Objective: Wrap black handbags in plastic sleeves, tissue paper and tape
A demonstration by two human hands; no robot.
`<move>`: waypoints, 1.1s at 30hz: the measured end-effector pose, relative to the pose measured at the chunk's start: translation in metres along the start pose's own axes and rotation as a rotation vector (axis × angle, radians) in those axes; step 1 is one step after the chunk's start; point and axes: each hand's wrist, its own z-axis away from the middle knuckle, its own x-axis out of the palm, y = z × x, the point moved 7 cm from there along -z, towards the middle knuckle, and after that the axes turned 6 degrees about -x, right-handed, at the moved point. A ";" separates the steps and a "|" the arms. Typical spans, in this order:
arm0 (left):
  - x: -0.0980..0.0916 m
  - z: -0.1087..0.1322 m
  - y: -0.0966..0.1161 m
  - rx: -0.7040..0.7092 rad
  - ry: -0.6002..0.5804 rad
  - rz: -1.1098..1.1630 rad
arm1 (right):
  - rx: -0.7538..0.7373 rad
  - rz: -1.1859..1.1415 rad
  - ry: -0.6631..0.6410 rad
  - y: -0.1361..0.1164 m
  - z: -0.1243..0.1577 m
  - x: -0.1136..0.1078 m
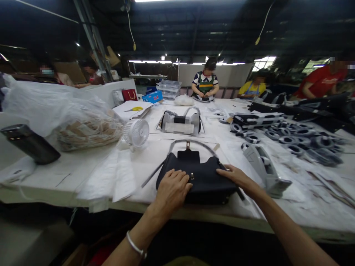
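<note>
A black handbag [205, 186] lies in front of me near the table edge, its flap [188, 156] raised at the back and a small gold clasp showing on its front. Its wrapped handle [203, 143] arches behind it. My left hand [173, 186] rests flat on the left part of the bag's front, fingers stretched. At the bag's right upper edge, my right hand [234, 175] holds on, thumb in front and the other fingers partly hidden behind. A dark strap runs out on the bag's left side.
Beyond it stands another wrapped bag [180, 123]. To the left are a white fan [136, 132], yellow scissors [136, 109], a dark bottle [30, 144] and a plastic sack [88, 129]. Wrapped grey piece [263, 166] and strap rolls [302, 138] lie right. Co-workers sit beyond.
</note>
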 end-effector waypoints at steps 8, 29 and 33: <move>0.018 -0.023 -0.008 -0.061 -0.210 0.107 | -0.794 0.664 -0.014 -0.078 0.041 0.036; 0.018 -0.018 -0.057 -0.215 -0.594 -0.299 | -0.546 1.072 -0.463 -0.067 0.051 0.085; 0.019 -0.016 -0.059 -0.245 -0.615 -0.322 | -0.600 1.057 -0.445 -0.070 0.052 0.085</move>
